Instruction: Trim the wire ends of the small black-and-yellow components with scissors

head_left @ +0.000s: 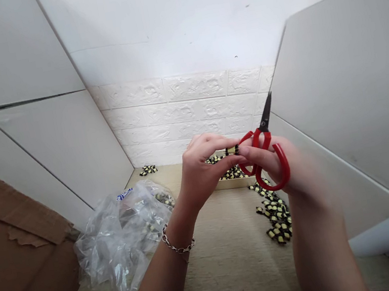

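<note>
left hand [198, 167] pinches a bow [232, 150] in its grip, right hand [295, 168] grips scissors [264, 129]; loose bows [278, 216] lie beside the tray [233, 183].

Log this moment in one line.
left hand: pinching yellow-black piece | right hand: holding red-handled scissors | table: loose pieces right, plastic bag left

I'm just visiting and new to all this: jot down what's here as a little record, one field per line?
Left hand: this hand pinches a small black-and-yellow piece
Right hand: this hand holds red-handled scissors, its fingertips close against the piece
Blades: pointing upward in the picture
Behind the hands: shallow tray of similar pieces, partly hidden
Loose piles: one right of centre, a smaller one at back left
Left side: crumpled clear plastic bag
</note>
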The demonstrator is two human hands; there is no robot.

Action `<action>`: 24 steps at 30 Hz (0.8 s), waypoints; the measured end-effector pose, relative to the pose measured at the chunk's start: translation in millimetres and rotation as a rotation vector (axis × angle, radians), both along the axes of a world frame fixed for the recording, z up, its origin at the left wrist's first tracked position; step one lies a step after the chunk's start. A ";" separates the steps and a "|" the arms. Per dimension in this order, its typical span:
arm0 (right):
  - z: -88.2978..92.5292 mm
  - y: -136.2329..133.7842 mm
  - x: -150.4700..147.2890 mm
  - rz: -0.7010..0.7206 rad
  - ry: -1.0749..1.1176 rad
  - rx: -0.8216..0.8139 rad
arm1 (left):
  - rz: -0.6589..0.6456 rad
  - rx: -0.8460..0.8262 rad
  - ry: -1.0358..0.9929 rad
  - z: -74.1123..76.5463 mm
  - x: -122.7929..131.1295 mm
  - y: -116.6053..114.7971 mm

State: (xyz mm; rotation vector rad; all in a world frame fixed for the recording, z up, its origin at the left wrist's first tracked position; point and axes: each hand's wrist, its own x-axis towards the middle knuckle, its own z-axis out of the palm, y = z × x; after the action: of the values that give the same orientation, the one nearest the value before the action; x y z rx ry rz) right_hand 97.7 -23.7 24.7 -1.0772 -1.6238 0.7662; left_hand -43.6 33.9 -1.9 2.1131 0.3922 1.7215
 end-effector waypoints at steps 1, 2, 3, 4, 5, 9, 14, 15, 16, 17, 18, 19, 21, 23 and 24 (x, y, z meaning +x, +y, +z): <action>0.0 0.1 0.0 0.000 -0.007 -0.004 | 0.002 -0.008 0.001 0.1 0.1 0.2; 0.0 0.3 0.0 0.000 -0.010 -0.004 | 0.001 -0.012 -0.001 0.3 0.1 0.3; 0.0 0.6 0.0 0.000 -0.010 -0.002 | -0.003 -0.015 -0.004 0.5 0.0 0.6; -0.1 0.9 0.0 0.004 -0.008 -0.001 | -0.009 -0.015 -0.008 0.6 -0.1 0.9; -0.1 1.3 -0.3 0.012 -0.005 0.000 | -0.017 -0.017 -0.013 0.6 -0.2 1.4; -0.8 1.4 -2.8 -0.003 0.005 -0.010 | -0.125 -0.169 -0.057 -1.6 2.4 5.0; -3.7 -0.2 -2.4 -0.061 -0.020 -0.011 | -0.654 -0.787 -0.246 -6.1 13.9 6.7; -4.3 -0.2 -1.1 -0.077 -0.024 0.002 | -0.756 -0.877 -0.286 -6.8 16.0 5.8; -4.9 -0.1 0.4 -0.092 -0.026 0.014 | -0.845 -0.951 -0.318 -7.4 17.6 4.7; -5.1 -0.2 1.9 -0.107 -0.024 0.024 | -0.927 -1.019 -0.341 -8.2 18.9 3.4; -5.1 -0.6 3.1 -0.122 -0.022 0.028 | -1.001 -1.084 -0.356 -9.1 19.9 2.1; -4.6 -1.6 3.7 -0.135 -0.021 0.025 | -1.066 -1.148 -0.366 -10.0 20.7 0.7; -2.8 -5.8 3.2 -0.165 -0.010 0.027 | -1.146 -1.266 -0.386 -11.6 21.8 -1.8; -0.4 -12.4 0.8 -0.180 -0.002 0.057 | -1.157 -1.354 -0.401 -12.5 23.0 -4.1; 0.7 -16.1 -0.6 -0.177 -0.012 0.073 | -1.150 -1.382 -0.405 -12.7 23.6 -5.2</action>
State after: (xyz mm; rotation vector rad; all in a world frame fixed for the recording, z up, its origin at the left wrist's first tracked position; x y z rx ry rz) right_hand 97.2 -39.8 25.4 -1.1564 -1.5311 0.5807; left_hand -20.0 28.6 -14.5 0.6269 0.0893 0.6705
